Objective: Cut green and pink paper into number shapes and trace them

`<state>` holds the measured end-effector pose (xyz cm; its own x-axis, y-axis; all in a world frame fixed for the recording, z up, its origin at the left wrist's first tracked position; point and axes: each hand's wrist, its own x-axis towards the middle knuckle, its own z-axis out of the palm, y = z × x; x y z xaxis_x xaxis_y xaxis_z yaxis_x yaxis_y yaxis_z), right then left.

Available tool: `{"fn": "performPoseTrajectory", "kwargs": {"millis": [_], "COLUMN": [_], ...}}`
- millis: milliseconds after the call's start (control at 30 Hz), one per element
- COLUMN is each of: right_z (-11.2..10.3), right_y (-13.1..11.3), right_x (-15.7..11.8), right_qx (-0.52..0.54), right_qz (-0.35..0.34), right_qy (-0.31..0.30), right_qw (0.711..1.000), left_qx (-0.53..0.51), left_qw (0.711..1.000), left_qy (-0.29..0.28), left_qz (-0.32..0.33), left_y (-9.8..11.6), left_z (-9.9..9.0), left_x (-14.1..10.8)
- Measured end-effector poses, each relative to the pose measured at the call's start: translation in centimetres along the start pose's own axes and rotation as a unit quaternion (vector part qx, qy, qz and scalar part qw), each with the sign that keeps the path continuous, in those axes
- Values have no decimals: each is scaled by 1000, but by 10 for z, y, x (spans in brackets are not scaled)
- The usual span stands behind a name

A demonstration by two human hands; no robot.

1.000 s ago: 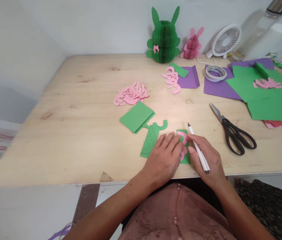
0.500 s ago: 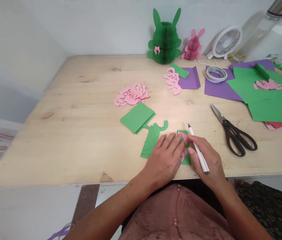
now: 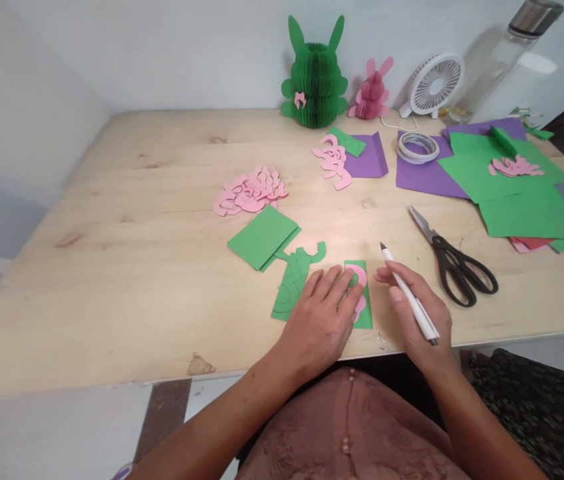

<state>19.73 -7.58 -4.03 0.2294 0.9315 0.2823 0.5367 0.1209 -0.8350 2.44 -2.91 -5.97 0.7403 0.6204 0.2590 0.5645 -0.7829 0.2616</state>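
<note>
On the near part of the worktop [image 3: 162, 280], a marked green cut-out [image 3: 292, 285] lies just left of the left hand [image 3: 323, 317], whose fingers are laid out nearly flat, gripping nothing, over a pink cut-out [image 3: 361, 272] on a green strip [image 3: 367, 310]. Even, steady pressure there should keep the two from slipping. The right hand [image 3: 422, 320], fingers closed loosely around a white pen [image 3: 415, 303], is off the strip; any line would likely come cleanest with the nib hugging the pink edge. Scissors [image 3: 457, 267] lie farther right.
</note>
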Motion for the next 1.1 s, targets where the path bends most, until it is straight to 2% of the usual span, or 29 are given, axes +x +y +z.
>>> {"fn": "performPoseTrajectory", "kwargs": {"millis": [133,233,300,400,533,633,1100], "right_z": [-5,-6,-5,-2,4,10,17], "right_y": [-4,-4,-4,-5,-7,-4,7], "right_x": [9,22,30,37,45,50,49], "right_qx": [156,271,302,278,201,167,177], "right_qz": [53,110,161,199,170,163,123], "right_qy": [25,29,18,25,25,16,9], "right_qw": [986,956,939,939,964,972,977], "left_qx": [5,8,10,11,7,1,-1], "left_qw": [1000,1000,1000,1000,1000,1000,1000], "left_qy": [-1,-6,-10,-9,-6,-1,-1], "left_qz": [2,0,0,5,5,0,2], "left_y": [0,0,0,0,-1,-1,-1], "left_z": [0,-2,-3,-3,-2,-2,-1], "left_x": [0,0,1,1,1,1,2]}}
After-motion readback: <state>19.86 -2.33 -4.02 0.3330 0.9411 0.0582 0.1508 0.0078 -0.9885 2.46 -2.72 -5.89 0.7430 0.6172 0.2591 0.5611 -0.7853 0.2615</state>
